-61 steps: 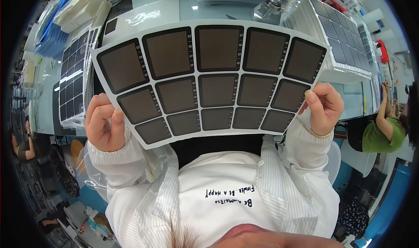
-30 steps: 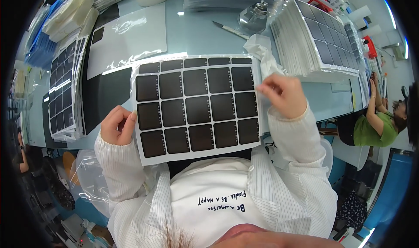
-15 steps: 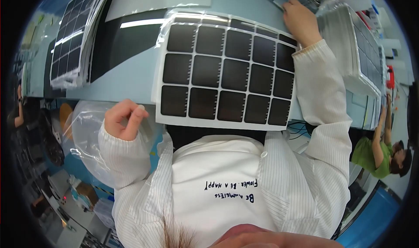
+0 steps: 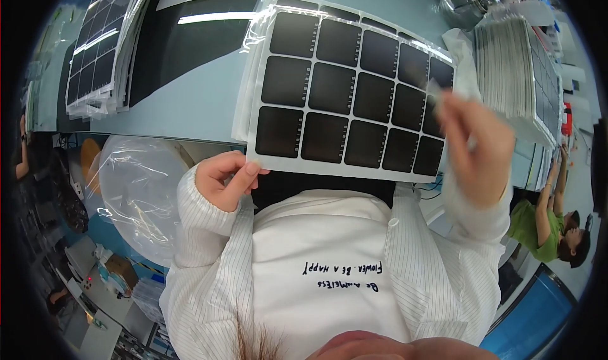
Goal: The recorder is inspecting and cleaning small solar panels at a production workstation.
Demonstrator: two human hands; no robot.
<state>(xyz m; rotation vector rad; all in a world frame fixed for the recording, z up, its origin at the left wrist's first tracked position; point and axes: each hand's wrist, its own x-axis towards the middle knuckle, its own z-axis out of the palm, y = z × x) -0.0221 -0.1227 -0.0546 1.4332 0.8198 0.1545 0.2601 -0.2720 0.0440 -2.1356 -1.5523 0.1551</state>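
A white sheet point(image 4: 332, 89) printed with rows of black rounded squares lies tilted in front of me, over the table's near edge. It rests on other white sheets whose edges show at its left. My left hand point(image 4: 227, 177) pinches the sheet's lower left corner between thumb and fingers. Over the sheet's right edge is my right hand point(image 4: 475, 141), smeared by motion. Something pale and blurred shows at its fingertips; I cannot make out what it is or whether the hand grips it.
A tall stack of similar sheets point(image 4: 506, 75) stands at the right, another stack point(image 4: 95, 56) at the far left. A black sheet point(image 4: 183, 50) lies between. A clear plastic bag point(image 4: 136, 189) hangs below the table's left edge. A person in green point(image 4: 544, 227) is at the far right.
My left hand has moved right and taken hold of the sheet's corner. My right hand has come back from the far right of the table toward me. The sheet has shifted right and slightly away.
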